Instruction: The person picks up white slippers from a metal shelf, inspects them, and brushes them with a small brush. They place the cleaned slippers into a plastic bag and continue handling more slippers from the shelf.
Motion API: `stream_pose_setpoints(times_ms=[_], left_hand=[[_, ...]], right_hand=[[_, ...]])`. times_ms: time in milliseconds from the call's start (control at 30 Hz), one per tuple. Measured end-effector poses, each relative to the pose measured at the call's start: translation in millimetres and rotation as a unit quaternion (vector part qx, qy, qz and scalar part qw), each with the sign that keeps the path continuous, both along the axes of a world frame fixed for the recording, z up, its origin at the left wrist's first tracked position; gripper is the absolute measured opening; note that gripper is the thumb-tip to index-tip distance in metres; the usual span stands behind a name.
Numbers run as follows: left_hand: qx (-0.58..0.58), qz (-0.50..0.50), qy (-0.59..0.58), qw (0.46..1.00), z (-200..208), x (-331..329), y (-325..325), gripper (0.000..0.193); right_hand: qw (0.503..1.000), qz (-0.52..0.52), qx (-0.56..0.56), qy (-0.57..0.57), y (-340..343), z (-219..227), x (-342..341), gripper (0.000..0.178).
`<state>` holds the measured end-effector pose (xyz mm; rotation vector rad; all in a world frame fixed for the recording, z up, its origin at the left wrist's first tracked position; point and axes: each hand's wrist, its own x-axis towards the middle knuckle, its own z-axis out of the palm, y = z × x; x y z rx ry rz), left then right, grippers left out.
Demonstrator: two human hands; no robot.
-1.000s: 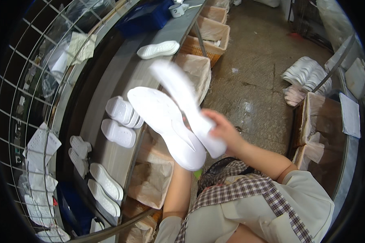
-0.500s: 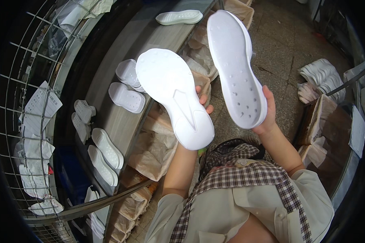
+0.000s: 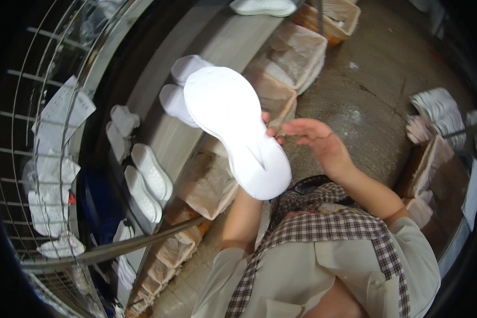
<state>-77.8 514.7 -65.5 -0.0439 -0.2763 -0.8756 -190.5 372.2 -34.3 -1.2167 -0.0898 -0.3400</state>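
Note:
A white shoe sole (image 3: 225,114) is held up in front of me, its broad end far and its narrower heel end near. My left hand (image 3: 272,131) is closed around it from behind; only some fingertips show at its right edge. Just right of the sole is my right hand (image 3: 326,147), its fingers stretched toward the left fingertips and nothing seen in them. Whether a second sole lies behind the first is hidden.
To the left, a long grey shelf (image 3: 143,106) bears several white soles (image 3: 152,170). Cloth-lined baskets (image 3: 297,55) line its right side. A wire rack (image 3: 24,153) curves along the far left. White soles are stacked (image 3: 441,114) at the right, above another lined basket (image 3: 426,164).
The second sole, earlier in my right hand, no longer shows. My right hand has come left, near the sole in my left hand. The view has shifted slightly.

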Motion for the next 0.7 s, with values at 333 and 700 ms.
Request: stream_pose_setpoints(times_ms=[333, 700], left_hand=[[0.620, 0.363, -0.158, 0.678, 50.1, 155.5, 156.1, 0.054], [0.779, 0.215, -0.133, 0.574, 14.5, 255.9, 164.2, 0.065]], right_hand=[[0.965, -0.069, 0.038, 0.252, -24.9, -82.4, -32.8, 0.032], [0.950, -0.019, 0.056, 0.306, 26.0, -99.5, -13.6, 0.013]])
